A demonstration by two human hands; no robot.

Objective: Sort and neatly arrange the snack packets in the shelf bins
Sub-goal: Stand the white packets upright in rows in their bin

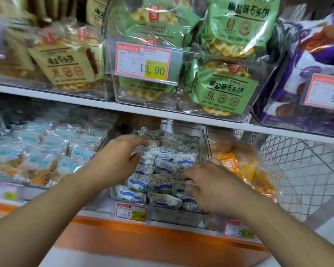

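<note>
Head view: two hands are sorting small white packets [163, 168] in a clear bin [201, 143].
Left hand [117, 157] is resting flat, fingers loose; right hand [210, 182] is pinching front packets; rows behind are looking mostly tidy, front unfinished.

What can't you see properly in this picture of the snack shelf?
Head view only:
- Blue-and-white packets under both hands: hidden.
- Right hand fingertips: blurred, grip unclear.
- Pale blue packets at left: motion-blurred, labels unreadable.
- Small price tag: print too small.
- Purple bags: cut off by right edge.
</note>
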